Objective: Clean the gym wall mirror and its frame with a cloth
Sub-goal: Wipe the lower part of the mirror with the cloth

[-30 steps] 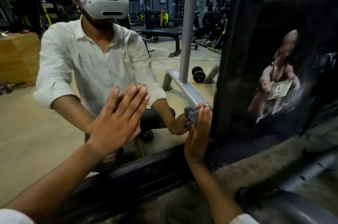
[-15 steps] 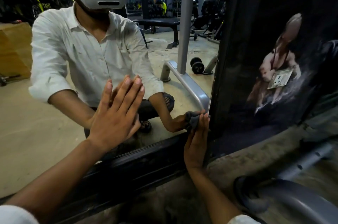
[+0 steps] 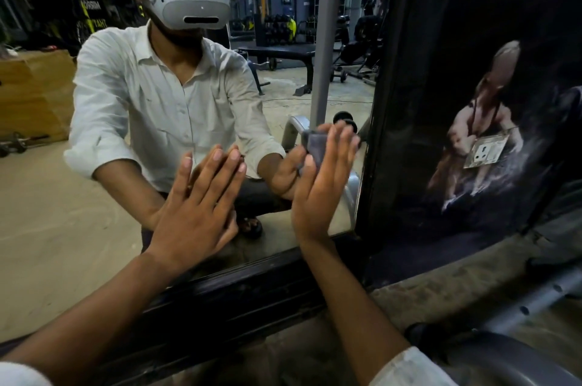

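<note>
The right hand (image 3: 318, 190) presses the grey cloth (image 3: 313, 146) under straight fingers (image 3: 338, 146) against the mirror (image 3: 63, 196), just beside the frame (image 3: 371, 190). The left hand (image 3: 195, 212), fingers flat, likely steadies the person.

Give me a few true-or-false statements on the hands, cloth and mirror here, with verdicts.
1. The left hand lies flat on the mirror, fingers straight. True.
2. The right hand presses a grey cloth against the glass. True.
3. The cloth lies on the bottom frame rail. False: it is up on the glass, near the right edge.
4. The left hand grips a spray bottle. False: it holds nothing.
5. A wall socket sits on the dark panel right of the mirror. True.
</note>
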